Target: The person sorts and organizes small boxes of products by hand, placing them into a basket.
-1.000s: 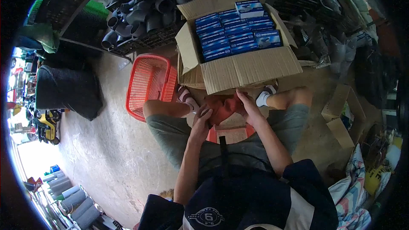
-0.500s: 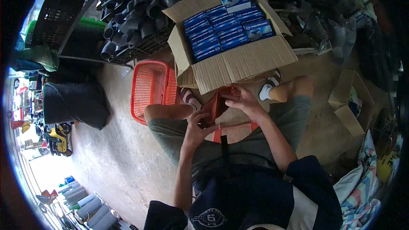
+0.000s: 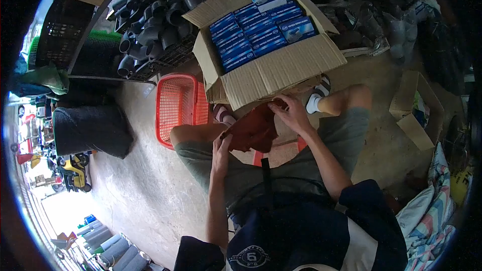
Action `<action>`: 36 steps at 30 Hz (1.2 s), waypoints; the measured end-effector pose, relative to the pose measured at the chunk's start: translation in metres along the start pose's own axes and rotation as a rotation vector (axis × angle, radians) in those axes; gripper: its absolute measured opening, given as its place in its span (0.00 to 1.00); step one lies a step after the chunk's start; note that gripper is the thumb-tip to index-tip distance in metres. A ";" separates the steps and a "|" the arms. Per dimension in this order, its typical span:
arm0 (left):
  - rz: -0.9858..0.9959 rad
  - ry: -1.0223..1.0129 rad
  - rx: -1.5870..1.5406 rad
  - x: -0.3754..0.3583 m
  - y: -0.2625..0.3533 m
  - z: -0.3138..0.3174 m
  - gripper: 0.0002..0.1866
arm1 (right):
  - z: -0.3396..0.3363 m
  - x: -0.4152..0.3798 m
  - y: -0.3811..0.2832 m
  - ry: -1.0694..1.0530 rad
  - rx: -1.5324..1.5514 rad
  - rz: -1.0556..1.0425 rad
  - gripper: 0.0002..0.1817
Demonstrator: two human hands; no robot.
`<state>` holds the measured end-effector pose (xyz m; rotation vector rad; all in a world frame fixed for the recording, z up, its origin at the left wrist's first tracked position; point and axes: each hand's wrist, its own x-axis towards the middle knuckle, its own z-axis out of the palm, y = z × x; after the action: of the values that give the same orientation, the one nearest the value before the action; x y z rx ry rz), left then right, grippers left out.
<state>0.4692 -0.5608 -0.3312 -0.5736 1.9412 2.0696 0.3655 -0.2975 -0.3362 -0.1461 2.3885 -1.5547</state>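
A limp reddish-brown piece, cloth or a bag (image 3: 255,129), hangs spread between my two hands above my lap. My left hand (image 3: 220,154) pinches its lower left edge. The upper right corner is gripped by the fingers of my right hand (image 3: 291,115). Just beyond the hands stands an open cardboard carton (image 3: 286,76), its near flap folded out towards me. Rows of small blue printed boxes (image 3: 263,37) fill the carton, with a couple lying on top. Whether anything sits inside the reddish-brown piece cannot be seen.
A red plastic basket (image 3: 161,115) stands left of the carton. Grey pipe fittings (image 3: 150,35) crowd a rack at the back left. On the right lies a small open cardboard box (image 3: 414,133). A dark roll of mesh (image 3: 93,130) stands at the left.
My hands have moved apart, left hand outward to the left, and the bunched reddish-brown piece is now stretched out wide between them. The view has shifted slightly.
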 end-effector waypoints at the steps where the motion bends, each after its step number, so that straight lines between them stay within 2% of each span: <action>1: -0.016 0.058 -0.177 0.003 -0.010 0.001 0.16 | 0.003 0.000 0.006 0.033 0.011 -0.022 0.21; 3: 0.032 0.075 -0.104 0.016 -0.046 -0.013 0.17 | 0.014 0.000 0.021 0.099 0.032 -0.065 0.24; 6: -0.036 0.118 -0.157 0.020 -0.054 -0.013 0.21 | 0.029 -0.012 0.021 0.042 0.094 -0.131 0.32; 9: -0.059 0.064 -0.139 0.012 -0.023 0.009 0.22 | 0.043 -0.029 0.007 -0.296 0.197 -0.133 0.38; 12: -0.028 -0.035 -0.073 0.008 -0.006 0.022 0.19 | 0.053 -0.040 -0.011 -0.253 -0.040 -0.322 0.33; 15: -0.018 -0.020 -0.090 0.012 -0.016 0.022 0.17 | 0.052 -0.037 -0.006 -0.358 0.088 -0.236 0.27; 17: -0.037 0.067 -0.197 0.011 -0.012 0.029 0.15 | 0.052 -0.030 0.004 -0.371 0.252 -0.048 0.24; 18: -0.009 0.089 -0.149 0.012 -0.012 0.028 0.15 | 0.053 -0.025 0.011 -0.377 0.333 0.045 0.23; 21: 0.077 0.177 0.008 0.009 -0.011 0.025 0.16 | 0.052 -0.012 0.037 -0.230 0.491 0.104 0.24; 25: 0.150 0.337 0.012 0.007 -0.003 0.027 0.18 | 0.043 -0.004 0.047 0.025 0.743 0.466 0.24; 26: 0.151 0.375 -0.046 0.008 -0.002 0.027 0.19 | 0.042 -0.005 0.052 0.045 0.774 0.503 0.22; 28: 0.232 0.417 0.029 0.008 0.001 0.017 0.17 | 0.038 -0.004 0.057 0.088 0.834 0.575 0.19; 31: 0.382 0.494 0.087 0.001 0.022 0.018 0.14 | 0.036 -0.002 0.071 -0.015 0.730 0.606 0.19; 34: 0.423 0.503 0.228 -0.002 0.039 0.012 0.14 | 0.043 -0.007 0.059 -0.054 0.146 0.224 0.21; 35: 0.448 0.556 0.292 0.000 0.041 0.014 0.16 | 0.046 -0.011 0.053 -0.052 0.124 0.052 0.22; 36: 0.437 0.496 0.374 -0.002 0.044 0.014 0.16 | 0.045 -0.015 0.030 -0.050 0.101 -0.120 0.23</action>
<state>0.4503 -0.5508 -0.2908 -0.6683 2.8786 1.8138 0.3951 -0.3214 -0.3779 -0.3081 2.2950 -1.7004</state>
